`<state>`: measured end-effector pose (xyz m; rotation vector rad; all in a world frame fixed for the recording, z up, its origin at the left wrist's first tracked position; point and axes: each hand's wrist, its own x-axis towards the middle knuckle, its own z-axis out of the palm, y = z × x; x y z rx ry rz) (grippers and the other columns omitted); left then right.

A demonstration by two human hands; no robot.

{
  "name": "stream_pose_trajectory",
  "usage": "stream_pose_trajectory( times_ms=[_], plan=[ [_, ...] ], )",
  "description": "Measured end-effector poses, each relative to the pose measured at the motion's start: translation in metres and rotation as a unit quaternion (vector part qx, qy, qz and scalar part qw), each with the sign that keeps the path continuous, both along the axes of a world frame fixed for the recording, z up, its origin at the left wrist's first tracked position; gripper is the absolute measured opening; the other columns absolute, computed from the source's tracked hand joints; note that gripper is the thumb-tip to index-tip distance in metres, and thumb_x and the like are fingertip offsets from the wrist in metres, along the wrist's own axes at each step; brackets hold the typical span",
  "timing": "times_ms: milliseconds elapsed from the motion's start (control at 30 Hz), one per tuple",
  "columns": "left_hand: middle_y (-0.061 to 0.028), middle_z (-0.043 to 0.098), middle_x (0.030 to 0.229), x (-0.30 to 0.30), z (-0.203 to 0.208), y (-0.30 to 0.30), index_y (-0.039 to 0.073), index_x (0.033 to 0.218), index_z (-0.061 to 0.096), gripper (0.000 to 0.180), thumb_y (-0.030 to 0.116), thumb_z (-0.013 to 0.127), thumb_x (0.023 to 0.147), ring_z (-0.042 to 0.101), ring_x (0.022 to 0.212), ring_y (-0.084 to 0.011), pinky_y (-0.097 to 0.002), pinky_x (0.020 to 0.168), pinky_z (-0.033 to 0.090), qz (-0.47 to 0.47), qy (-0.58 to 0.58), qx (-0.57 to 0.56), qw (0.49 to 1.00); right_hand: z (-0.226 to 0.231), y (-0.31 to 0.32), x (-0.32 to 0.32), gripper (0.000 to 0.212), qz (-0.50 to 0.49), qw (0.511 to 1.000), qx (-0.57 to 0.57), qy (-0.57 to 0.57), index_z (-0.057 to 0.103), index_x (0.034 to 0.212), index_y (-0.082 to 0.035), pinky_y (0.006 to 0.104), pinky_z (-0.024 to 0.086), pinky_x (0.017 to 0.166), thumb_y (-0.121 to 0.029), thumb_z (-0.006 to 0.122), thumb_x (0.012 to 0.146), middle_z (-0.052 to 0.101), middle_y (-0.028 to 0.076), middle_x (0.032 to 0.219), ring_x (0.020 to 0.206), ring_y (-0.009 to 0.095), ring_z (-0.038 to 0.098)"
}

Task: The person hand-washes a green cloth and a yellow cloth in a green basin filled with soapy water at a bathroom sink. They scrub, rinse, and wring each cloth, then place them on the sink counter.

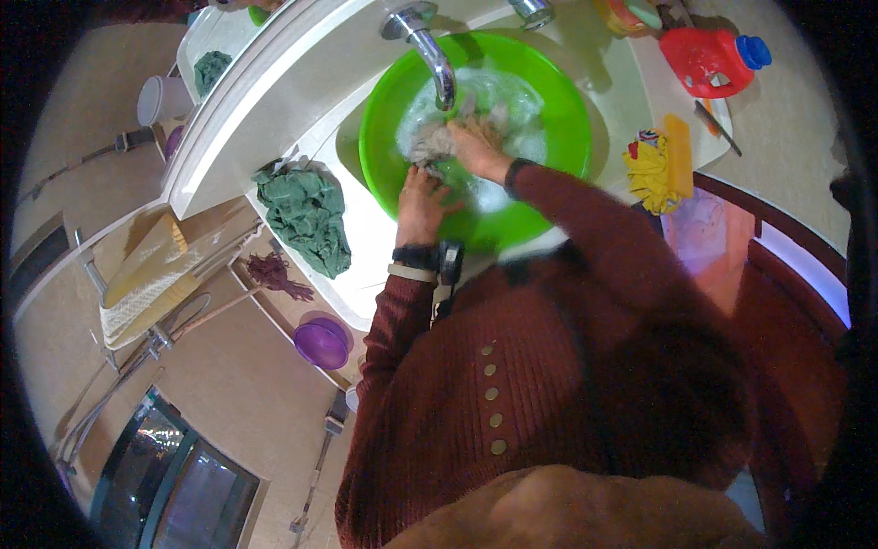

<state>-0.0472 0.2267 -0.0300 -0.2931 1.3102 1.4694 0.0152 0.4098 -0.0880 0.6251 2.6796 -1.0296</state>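
A round bright green basin [384, 101] sits in the white sink under the tap, with sudsy water [521, 137] in it. In the suds lies a wet greyish-beige cloth [430, 145], bunched up. My right hand [480, 149] reaches down into the basin and is closed on the cloth, its fingertips partly hidden in the folds. My left hand [422, 209] comes over the near rim, its fingers gripping the cloth's near end and its thumb held apart. Both wrists wear dark bands.
A chrome tap [430, 55] hangs over the basin. A crumpled green garment [306, 220] lies on the counter at left. To the right are a red detergent jug [704, 62] with a blue cap, a yellow cloth [649, 178], a yellow sponge [678, 151] and a dark-handled tool [718, 128].
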Motion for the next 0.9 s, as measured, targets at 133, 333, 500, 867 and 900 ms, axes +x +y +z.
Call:
stream_pose_trajectory(
  times_ms=[133,333,500,867,900],
  plan=[
    [-0.0132,0.061,0.117,-0.007,-0.010,0.002,0.002,0.139,0.041,0.041,0.024,0.048,0.105,0.064,0.102,-0.0247,-0.0426,0.090,0.056,0.130,-0.089,0.108,0.982,0.047,-0.032,0.018,0.027,0.003,0.929,-0.347,0.129,0.065,0.098,-0.003,0.0407,0.052,0.077,-0.025,0.069,0.083,0.069,0.015,0.090,0.085,0.032,0.067],
    [-0.0136,0.064,0.119,0.000,-0.005,0.010,0.000,0.141,0.048,0.040,0.016,0.045,0.104,0.065,0.103,-0.0240,-0.0368,0.091,0.054,0.095,0.020,0.121,0.988,0.093,-0.062,0.023,0.030,-0.070,0.949,-0.213,0.223,0.067,0.087,-0.009,0.0500,0.050,0.067,-0.039,0.068,0.089,0.064,0.015,0.079,0.074,0.037,0.064],
    [-0.0158,0.061,0.131,0.012,0.015,0.024,-0.002,0.145,0.046,0.045,0.002,0.048,0.100,0.060,0.119,-0.0269,-0.0403,0.103,0.049,0.191,-0.060,0.166,0.966,0.070,-0.008,-0.013,0.038,-0.106,0.986,-0.029,0.122,0.068,0.080,-0.009,0.0535,0.051,0.078,-0.038,0.053,0.100,0.068,0.013,0.090,0.091,0.037,0.064],
    [-0.0175,0.038,0.149,0.001,0.011,-0.010,0.009,0.162,0.005,0.084,0.021,0.059,0.099,0.045,0.129,-0.0399,-0.0689,0.101,0.042,0.071,-0.042,0.034,0.996,0.005,0.000,0.001,0.054,0.159,0.972,0.169,0.030,0.062,0.137,-0.033,0.0752,0.026,0.103,-0.051,0.066,0.086,0.024,0.018,0.165,0.144,0.046,0.028],
    [-0.0178,0.039,0.148,0.003,0.007,-0.010,0.011,0.162,0.005,0.084,0.023,0.058,0.099,0.045,0.129,-0.0407,-0.0695,0.100,0.043,0.063,-0.051,0.048,0.996,0.002,-0.002,0.000,0.053,0.230,0.952,0.201,0.020,0.062,0.136,-0.033,0.0734,0.027,0.103,-0.051,0.066,0.086,0.025,0.019,0.165,0.143,0.046,0.030]
  ],
)
